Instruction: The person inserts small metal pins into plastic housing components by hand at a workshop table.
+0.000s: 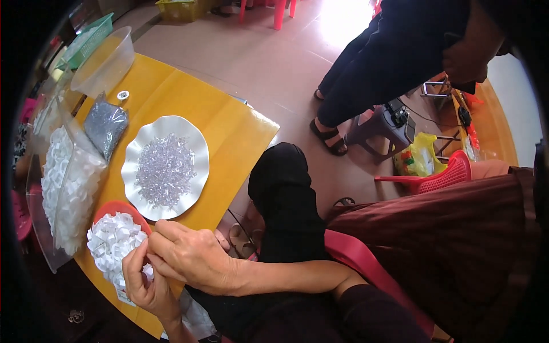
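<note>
- The left hand [143,286] is held low over the near side of the table [229,126], with its thumb and fingers curled in toward the right hand's fingertips.
- The right hand [191,257] is brought across from the right, knuckles up, and its fingertips are met by those of the left hand.
- Both grips are drawn in to a near pinch; whether a small piece is held between the fingertips cannot be told, as the view is blocked by the fingers themselves.
- Small white plastic pieces [114,240] are heaped in an orange-red dish [130,208] just beyond the hands, and the heap is partly covered by the left hand.
- Short clear plastic pieces [166,171] are spread over the middle of a white scalloped plate [197,146], which is set just beyond the dish.
- A clear bag of greyish contents [106,124] is laid to the left of the plate, with a small white round object [123,95] placed near it.
- More white pieces [57,154] are held in a large translucent container [94,166] at the table's left edge.
- A translucent tub [108,66] and a green basket [88,40] are seen at the far end.
</note>
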